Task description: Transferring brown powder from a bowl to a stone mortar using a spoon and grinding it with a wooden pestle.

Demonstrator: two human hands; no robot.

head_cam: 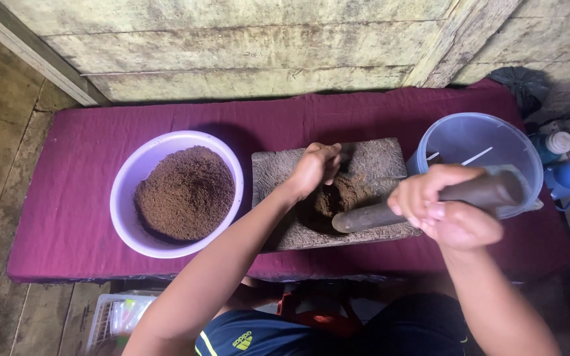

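Right hand [444,211] wrapped tight around stone pestle [423,201]; left hand [315,168], fingers curled, gathers brown powder [334,198] on grinding slab [328,191]. Risk: the pestle may roll onto those fingers, or scatter powder off the slab.

Dim, soft daylight; faint shadows; slight wide-angle edge distortion.

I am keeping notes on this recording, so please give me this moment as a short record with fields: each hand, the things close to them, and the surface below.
left hand: fingers in the brown ground powder on the flat grey grinding stone
right hand: shut on the dark stone roller
left of stone: lilac plastic bowl holding brown powder
right of stone: clear blue plastic jug
surface: maroon cloth
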